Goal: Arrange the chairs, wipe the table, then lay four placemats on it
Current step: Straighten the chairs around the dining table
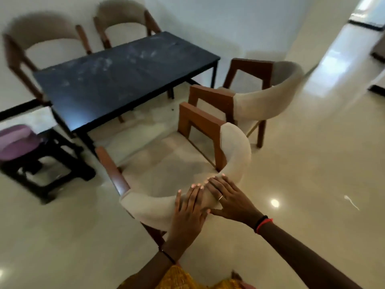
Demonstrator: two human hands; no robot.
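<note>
A dark rectangular table (116, 80) with pale dusty smears stands in the middle. Right in front of me is a chair (158, 170) with wooden arms and a curved cream backrest, its seat facing the table. My left hand (188, 211) and my right hand (227, 199) lie side by side on the top of that backrest, fingers fairly straight and laid over the padding. A second chair (262, 101) stands just right of it, near the table's corner. Two more chairs (41, 38) (123, 19) stand behind the table against the wall.
A low black stool (52, 163) carrying a purple object (16, 142) sits left of the table. Glossy pale floor (302, 174) spreads to the right, toward a bright passage at the upper right. White wall behind.
</note>
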